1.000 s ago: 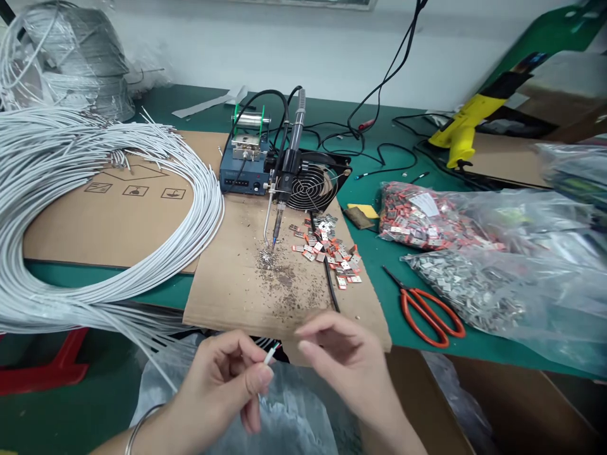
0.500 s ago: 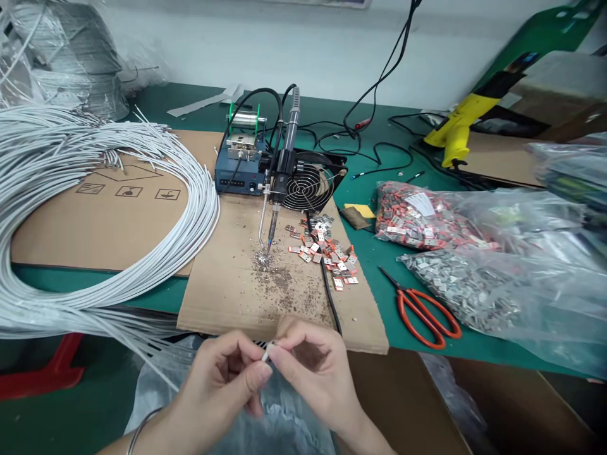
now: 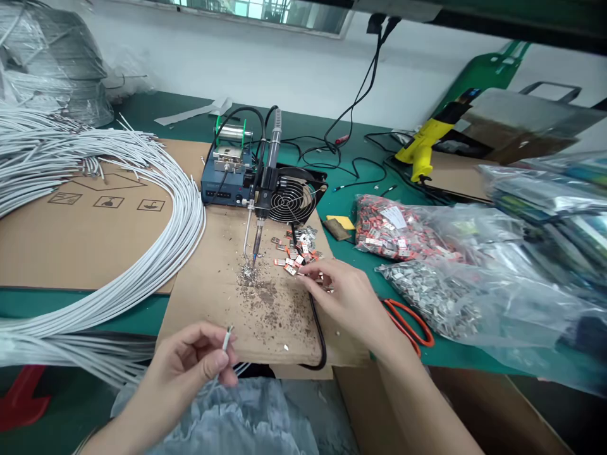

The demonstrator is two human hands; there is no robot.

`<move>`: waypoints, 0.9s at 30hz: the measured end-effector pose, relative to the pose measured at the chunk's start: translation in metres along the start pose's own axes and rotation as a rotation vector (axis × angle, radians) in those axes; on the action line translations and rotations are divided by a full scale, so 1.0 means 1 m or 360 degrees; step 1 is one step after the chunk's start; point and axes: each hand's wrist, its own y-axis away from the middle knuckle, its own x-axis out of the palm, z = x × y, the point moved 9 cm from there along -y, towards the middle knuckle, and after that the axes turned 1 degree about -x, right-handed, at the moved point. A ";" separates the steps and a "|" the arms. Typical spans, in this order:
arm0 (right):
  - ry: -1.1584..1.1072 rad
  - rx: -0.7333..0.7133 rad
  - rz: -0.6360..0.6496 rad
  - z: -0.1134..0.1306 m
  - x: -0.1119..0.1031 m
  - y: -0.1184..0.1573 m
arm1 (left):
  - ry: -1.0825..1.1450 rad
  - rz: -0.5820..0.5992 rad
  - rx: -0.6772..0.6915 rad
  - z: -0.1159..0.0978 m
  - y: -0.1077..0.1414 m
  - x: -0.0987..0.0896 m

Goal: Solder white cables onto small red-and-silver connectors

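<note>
In the head view my left hand pinches a white cable near its end, between thumb and fingers. Short stripped wires stick up from the cable's tip. My right hand reaches over the cardboard to a loose pile of USB plugs, metal with orange-red plastic. Its thumb and forefinger close in on a plug at the near edge of the pile; the hand hides part of the pile. Left of these fingertips, a soldering iron points down in its stand, above a patch of solder bits.
A blue soldering station with a solder spool stands behind, beside a black fan. Coiled white cables lie left. Right are red-handled scissors, a bag of plugs and a bag of metal pieces.
My right hand has left the cable end and moved forward and right to the USB plugs. My left hand keeps the cable, slightly further left. The camera view has shifted.
</note>
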 end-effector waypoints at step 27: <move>-0.1768 0.0511 0.0544 0.010 0.086 -0.026 | -0.0660 0.0551 -0.0268 -0.041 -0.101 0.013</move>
